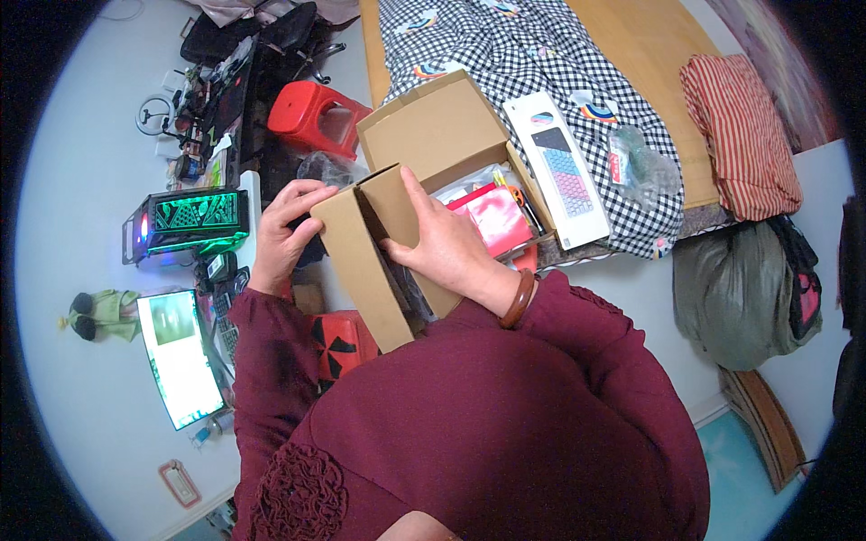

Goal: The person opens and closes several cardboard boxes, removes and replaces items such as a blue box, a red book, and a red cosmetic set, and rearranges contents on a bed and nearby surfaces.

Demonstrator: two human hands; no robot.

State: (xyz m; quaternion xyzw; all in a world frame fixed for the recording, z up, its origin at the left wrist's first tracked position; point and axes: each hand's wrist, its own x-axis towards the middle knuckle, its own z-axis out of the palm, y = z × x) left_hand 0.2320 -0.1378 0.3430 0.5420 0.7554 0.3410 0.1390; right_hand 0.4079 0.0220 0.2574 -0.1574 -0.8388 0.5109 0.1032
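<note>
A narrow brown cardboard box is tilted upright in front of my chest, with a dark gap between two of its panels. Inside the gap something dark and plastic-like shows, too shaded to name. The fingers of my left hand hold the panel's far left corner. My right hand grips the other panel, its thumb at the gap and index finger stretched along the cardboard. Just beyond, a larger cardboard box stands with its lid up, holding a pink-red packet, orange-handled scissors and plastic bags.
A boxed colourful keyboard lies right of the larger box on a checked quilt. Crumpled clear plastic packaging rests farther right. At left are a red plastic stool, a lit computer case and a monitor.
</note>
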